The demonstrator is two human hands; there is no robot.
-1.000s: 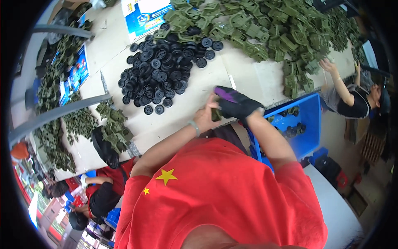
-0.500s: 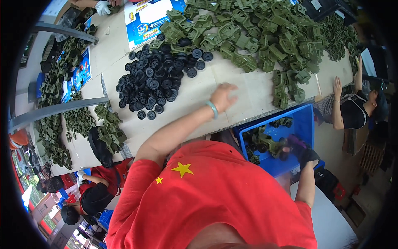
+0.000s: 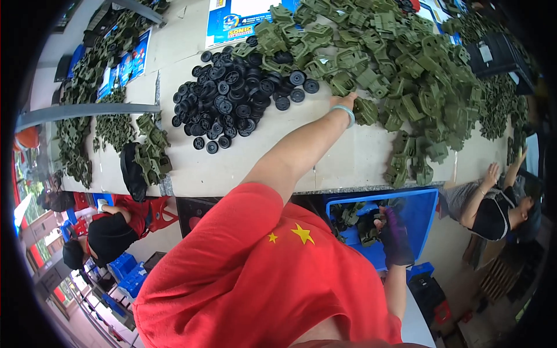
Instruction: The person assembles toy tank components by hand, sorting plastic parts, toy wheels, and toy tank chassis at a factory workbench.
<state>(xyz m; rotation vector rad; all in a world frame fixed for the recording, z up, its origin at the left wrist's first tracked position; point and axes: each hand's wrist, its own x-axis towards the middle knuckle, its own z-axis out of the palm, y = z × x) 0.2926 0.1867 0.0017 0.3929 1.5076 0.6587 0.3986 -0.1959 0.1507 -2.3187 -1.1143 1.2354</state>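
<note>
My left hand, with a pale green bangle at the wrist, reaches to the front edge of a heap of olive-green plastic toy car bodies. It touches a single car body; its fingers are mostly hidden there. Left of that arm lies a pile of black toy wheels. My right hand, in a dark fingerless glove with purple on it, is down in a blue crate. Its bare fingertips close on a green toy car with dark wheels. Other toy cars lie beside it.
A blue and white printed sheet lies behind the wheels. Black bins stand at the far right, near small green parts. A metal bar crosses the left side. Other people sit at right and left.
My left hand has moved right and away from me, from bare table to the car bodies. My right hand has shifted left inside the crate. The view has turned a little.
</note>
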